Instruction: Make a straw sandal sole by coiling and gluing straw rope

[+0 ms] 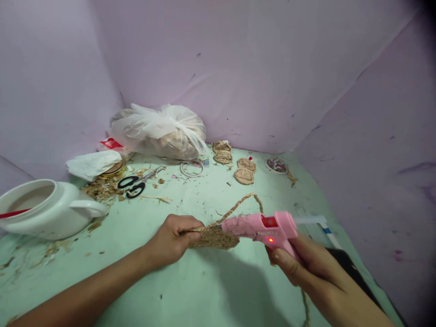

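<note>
My left hand (179, 238) pinches the left edge of a flat piece of coiled straw braid (218, 238), held a little above the table. From that piece a loose length of braided cord (238, 203) arches up and then passes behind the glue gun. In my right hand (306, 268) is a pink hot glue gun (255, 225), its red light lit and its nozzle at the upper edge of the coil. A clear glue stick (309, 220) pokes out of its back. More cord (305, 309) hangs below my right wrist.
On the pale green table (163, 290) lie black-handled scissors (136, 184), a ring (191, 168) and two small woven pieces (245, 171), (222, 152). A white pot (51, 209) stands left. A plastic bag (163, 131) and a small dish (276, 165) sit farther back.
</note>
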Demonstrator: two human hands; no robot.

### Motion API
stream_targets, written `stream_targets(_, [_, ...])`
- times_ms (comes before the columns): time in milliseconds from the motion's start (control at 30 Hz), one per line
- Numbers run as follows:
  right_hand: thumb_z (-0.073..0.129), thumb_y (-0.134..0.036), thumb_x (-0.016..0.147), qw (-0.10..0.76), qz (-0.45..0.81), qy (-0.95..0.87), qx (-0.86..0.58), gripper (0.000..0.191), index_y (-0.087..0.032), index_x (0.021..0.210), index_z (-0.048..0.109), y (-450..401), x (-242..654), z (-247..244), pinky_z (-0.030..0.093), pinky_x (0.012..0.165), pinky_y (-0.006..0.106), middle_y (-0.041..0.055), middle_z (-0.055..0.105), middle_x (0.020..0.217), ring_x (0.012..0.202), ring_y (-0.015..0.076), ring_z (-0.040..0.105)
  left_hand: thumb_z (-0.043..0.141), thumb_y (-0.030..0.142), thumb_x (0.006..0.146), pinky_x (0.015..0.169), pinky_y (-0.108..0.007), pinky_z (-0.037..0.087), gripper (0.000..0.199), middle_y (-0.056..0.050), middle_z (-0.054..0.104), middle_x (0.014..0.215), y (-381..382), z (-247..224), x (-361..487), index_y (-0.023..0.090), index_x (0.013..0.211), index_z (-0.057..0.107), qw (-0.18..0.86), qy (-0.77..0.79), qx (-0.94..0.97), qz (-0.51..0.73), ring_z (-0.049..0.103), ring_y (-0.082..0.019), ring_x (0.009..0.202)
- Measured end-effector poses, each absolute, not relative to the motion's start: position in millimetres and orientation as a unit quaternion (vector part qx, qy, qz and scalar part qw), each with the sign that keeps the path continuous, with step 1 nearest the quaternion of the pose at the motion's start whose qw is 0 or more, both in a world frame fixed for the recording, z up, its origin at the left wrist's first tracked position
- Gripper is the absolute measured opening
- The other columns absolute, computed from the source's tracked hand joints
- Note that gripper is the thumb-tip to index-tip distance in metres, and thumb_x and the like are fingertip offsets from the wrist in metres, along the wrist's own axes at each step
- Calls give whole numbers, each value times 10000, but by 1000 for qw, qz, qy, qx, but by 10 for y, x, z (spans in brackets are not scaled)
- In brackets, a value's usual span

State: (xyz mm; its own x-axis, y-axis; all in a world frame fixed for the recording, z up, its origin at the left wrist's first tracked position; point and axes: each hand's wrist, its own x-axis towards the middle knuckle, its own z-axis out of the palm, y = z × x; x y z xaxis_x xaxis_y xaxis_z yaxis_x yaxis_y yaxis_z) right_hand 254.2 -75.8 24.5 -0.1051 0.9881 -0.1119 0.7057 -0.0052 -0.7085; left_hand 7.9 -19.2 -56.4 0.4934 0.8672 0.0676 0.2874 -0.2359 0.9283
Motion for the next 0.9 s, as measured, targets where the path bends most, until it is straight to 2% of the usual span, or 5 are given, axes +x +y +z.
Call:
stream_targets(333, [414,-461,846,218,326,-689,-609,304,-214,741,557,-757,2578,236,401,468,204,-16,438,610,543,124,425,495,253,757,521,-198,351,206,7,509,591,-198,-545,87,118,689,635,483,407,712,306,443,-97,546])
stream_targets(567, [413,-447,839,228,320,-686,-613,298,-214,717,551,-773,2662,201,402,452,198,-12,454,599,537,129,428,493,242,761,539,-205,364,200,-5,539,613,-197,-544,80,115,698,634,473,403,720,309,481,-108,574])
stream_targets(900, [434,-448,829,239,321,-676,-619,290,-216,684,531,-817,2705,196,385,443,200,-23,403,585,522,125,397,497,228,765,548,-203,364,190,-5,548,626,-200,-579,69,115,712,640,473,407,719,306,482,-108,583])
